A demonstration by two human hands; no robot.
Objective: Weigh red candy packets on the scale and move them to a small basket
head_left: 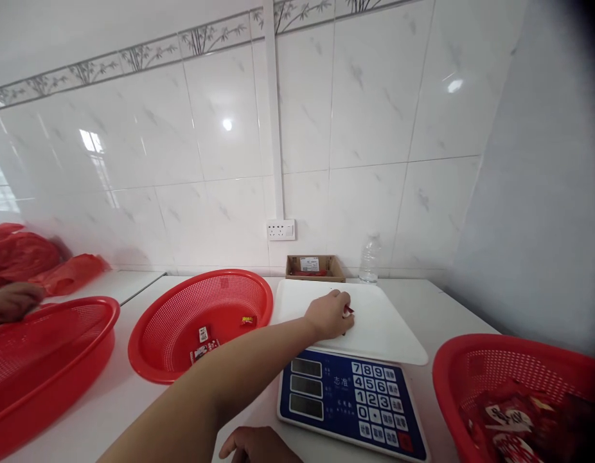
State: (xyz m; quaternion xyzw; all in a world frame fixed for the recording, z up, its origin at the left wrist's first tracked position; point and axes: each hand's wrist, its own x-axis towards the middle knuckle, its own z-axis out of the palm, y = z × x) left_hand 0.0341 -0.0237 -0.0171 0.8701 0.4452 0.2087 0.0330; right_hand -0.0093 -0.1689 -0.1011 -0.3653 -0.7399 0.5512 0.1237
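Note:
My left hand (pixel 330 315) is over the white pan (pixel 384 328) of a weighing scale, its fingers closed round a small red and white wrapped piece (pixel 348 311). Below the pan is the scale's blue panel (pixel 343 399), with number keys and dark displays. Low in the view, left of the panel, my right hand (pixel 259 445) is partly cut off, its visible fingers slightly apart and no object seen in them. Behind my left forearm, a red basket (pixel 155 321) holds a yellow packet (pixel 248 319) and white and red packets (pixel 204 334).
A red basket (pixel 446 366) at the right holds several red packets. Another person's hand (pixel 15 302) is above the far-left basket (pixel 80 366), near red mesh bags (pixel 25 254). A cardboard box (pixel 336 270) and a clear bottle (pixel 370 260) stand by the tiled wall.

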